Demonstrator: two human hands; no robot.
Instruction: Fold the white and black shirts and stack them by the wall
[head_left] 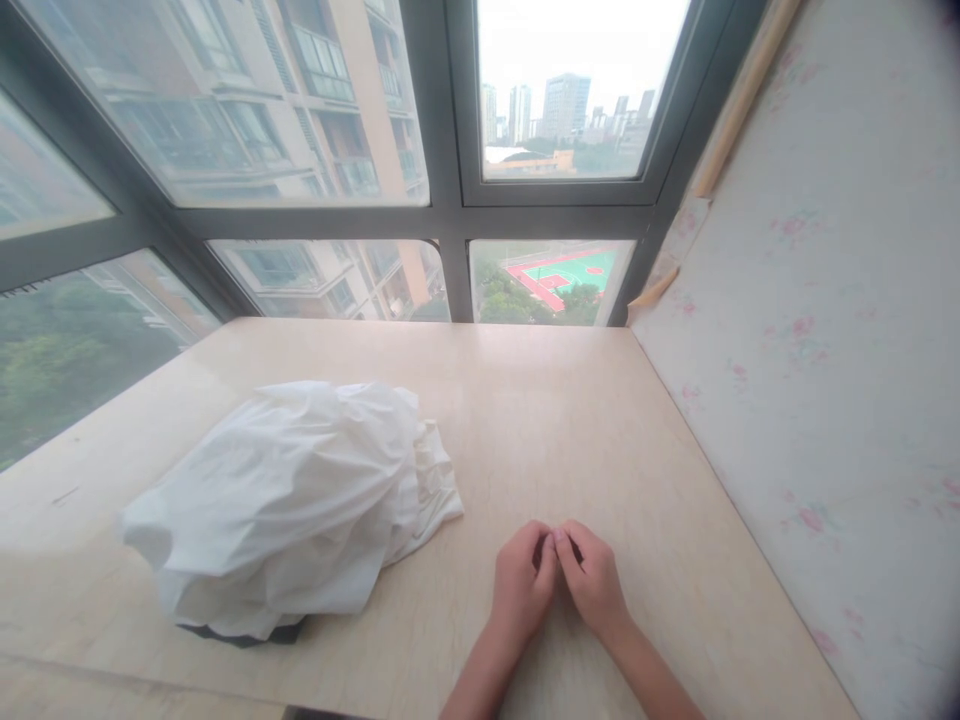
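Note:
My left hand (pixel 526 570) and my right hand (pixel 590 575) rest on the pale sill in front of me. Both are curled into loose fists, knuckles facing away, and their thumbs and index fingers touch at the middle. I see nothing held in either of them. To the left of my hands lies a crumpled white cloth (pixel 292 500), heaped over something whose shape is hidden. A dark edge (pixel 247 635) shows beneath the cloth's near side. A gap of bare sill separates the cloth from my left hand.
The wide, beige stone-patterned sill (pixel 555 420) runs back to grey-framed windows (pixel 450 222). A wall (pixel 810 300) with faded floral paper, torn beside the frame, bounds the right side. Near the bottom edge, a dark object (pixel 322 713) is partly visible. Buildings and a sports court lie outside.

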